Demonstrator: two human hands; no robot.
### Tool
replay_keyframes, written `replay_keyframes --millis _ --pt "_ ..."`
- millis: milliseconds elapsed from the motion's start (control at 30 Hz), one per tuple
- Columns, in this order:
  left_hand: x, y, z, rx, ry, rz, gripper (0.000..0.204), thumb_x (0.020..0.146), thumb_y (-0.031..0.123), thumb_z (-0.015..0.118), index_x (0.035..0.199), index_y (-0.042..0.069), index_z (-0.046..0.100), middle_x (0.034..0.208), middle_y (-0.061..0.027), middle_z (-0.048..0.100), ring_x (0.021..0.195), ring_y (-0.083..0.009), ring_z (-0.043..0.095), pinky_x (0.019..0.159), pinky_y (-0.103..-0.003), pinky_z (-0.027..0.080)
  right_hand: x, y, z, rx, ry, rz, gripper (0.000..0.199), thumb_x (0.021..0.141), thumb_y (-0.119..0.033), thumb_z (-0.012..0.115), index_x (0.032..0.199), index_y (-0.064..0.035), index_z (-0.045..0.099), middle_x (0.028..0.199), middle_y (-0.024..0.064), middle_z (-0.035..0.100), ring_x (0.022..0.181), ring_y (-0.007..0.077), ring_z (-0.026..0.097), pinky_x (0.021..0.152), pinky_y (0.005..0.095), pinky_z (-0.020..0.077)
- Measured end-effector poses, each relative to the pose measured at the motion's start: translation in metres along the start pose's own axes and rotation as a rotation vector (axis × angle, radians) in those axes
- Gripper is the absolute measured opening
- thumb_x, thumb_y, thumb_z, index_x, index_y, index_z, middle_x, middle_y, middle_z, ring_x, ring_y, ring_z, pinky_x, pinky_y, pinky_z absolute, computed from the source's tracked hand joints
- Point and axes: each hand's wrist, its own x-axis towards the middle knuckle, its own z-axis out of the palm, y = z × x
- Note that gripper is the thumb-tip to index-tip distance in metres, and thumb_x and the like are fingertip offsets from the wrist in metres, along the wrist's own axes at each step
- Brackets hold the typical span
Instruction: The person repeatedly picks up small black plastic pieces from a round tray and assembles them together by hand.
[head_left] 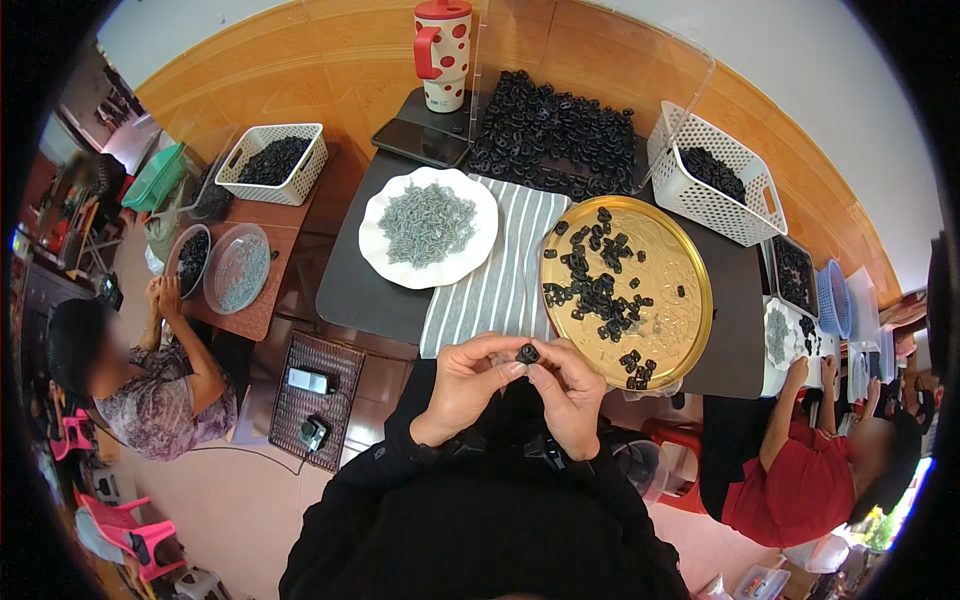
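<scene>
Between the fingertips of my left hand [470,385] and my right hand [568,395] is a small black plastic part [527,353], held in front of the table edge. Both hands pinch it, thumbs on the near side. Beyond them a white scalloped plate [375,232] bears a heap of grey metal screws [427,225]. It rests partly on a grey striped cloth [500,260]. To the right, a round gold tray [655,225] carries many loose black parts [600,300]. Whether a screw sits in the held part is too small to tell.
At the back lies a large pile of black pieces [555,130] behind a clear panel. A dotted tumbler [443,60], a phone [420,142] and a white basket [740,215] stand around it. Co-workers sit left [165,390] and right [800,480]. A wicker tray [285,425] holds small devices.
</scene>
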Motion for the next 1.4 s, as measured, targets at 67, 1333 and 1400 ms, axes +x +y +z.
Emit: replay_keyframes --millis 67,1333,1400 --pt "0.000 0.000 -0.002 -0.051 -0.006 -0.043 0.032 0.080 -0.009 0.065 0.111 0.000 0.065 0.091 -0.0033 0.065 0.081 -0.0089 0.059 0.074 -0.022 0.049 0.000 0.002 0.000 -0.028 -0.020 -0.058 0.031 0.084 0.009 0.059 0.115 0.0032 0.059 0.094 0.0066 0.057 0.076 0.0101 0.056 0.064 0.0215 0.0457" --pt "-0.008 -0.008 0.004 -0.166 0.024 -0.069 0.029 0.081 -0.008 0.065 0.110 -0.001 0.065 0.088 -0.0049 0.064 0.077 -0.0081 0.057 0.070 -0.021 0.048 -0.010 -0.004 0.005 -0.346 0.034 -0.158 0.031 0.084 0.006 0.057 0.115 0.0040 0.059 0.087 0.0124 0.057 0.071 0.0196 0.054 0.063 0.0262 0.0430" --pt "-0.010 -0.008 0.009 -0.147 0.031 -0.036 0.029 0.080 -0.008 0.066 0.108 -0.001 0.066 0.089 -0.0045 0.063 0.076 -0.0081 0.057 0.071 -0.020 0.048 -0.014 -0.004 0.008 -0.370 0.064 -0.167 0.031 0.083 0.007 0.057 0.114 0.0043 0.059 0.087 0.0133 0.057 0.071 0.0213 0.054 0.063 0.0271 0.0433"
